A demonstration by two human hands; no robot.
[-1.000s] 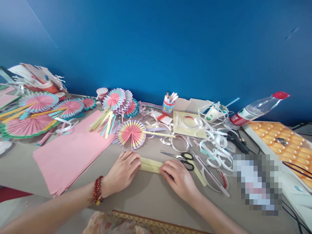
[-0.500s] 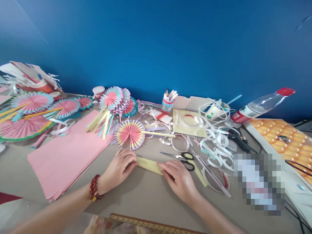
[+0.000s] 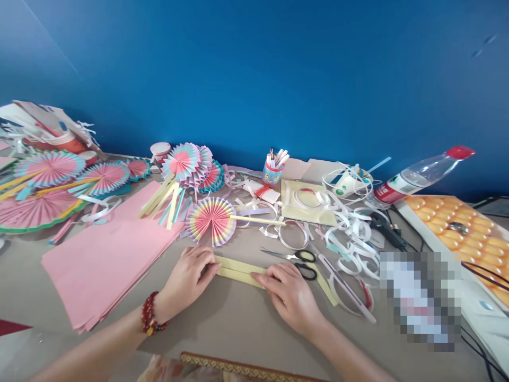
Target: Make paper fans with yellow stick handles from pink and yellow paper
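Observation:
A pale yellow paper strip (image 3: 238,269) with a lengthwise crease lies between my two hands, low over the grey table. My left hand (image 3: 193,277), with a red bead bracelet (image 3: 149,314) at the wrist, pinches its left end. At the right end, my right hand (image 3: 289,294) presses the strip with thumb and fingertips. Just beyond sits a pleated paper fan (image 3: 212,223) in pink, yellow and lilac, with a yellow stick (image 3: 257,219) pointing right. Black-handled scissors (image 3: 296,257) lie next to my right hand, beside another narrow yellow strip (image 3: 325,284).
Stacked pink paper (image 3: 115,254) lies at left, near more pleated fans (image 3: 105,178). Tape rolls (image 3: 293,234), curled white strips (image 3: 360,233), a utility knife (image 3: 345,286) and a glue gun (image 3: 387,231) crowd the right. A plastic bottle (image 3: 421,178) leans behind them; a pen cup (image 3: 273,172) stands at the back.
The strip looks wider, with its lengthwise crease showing. My left hand has shifted slightly left along it, and my right fingertips have moved a little left over its right end.

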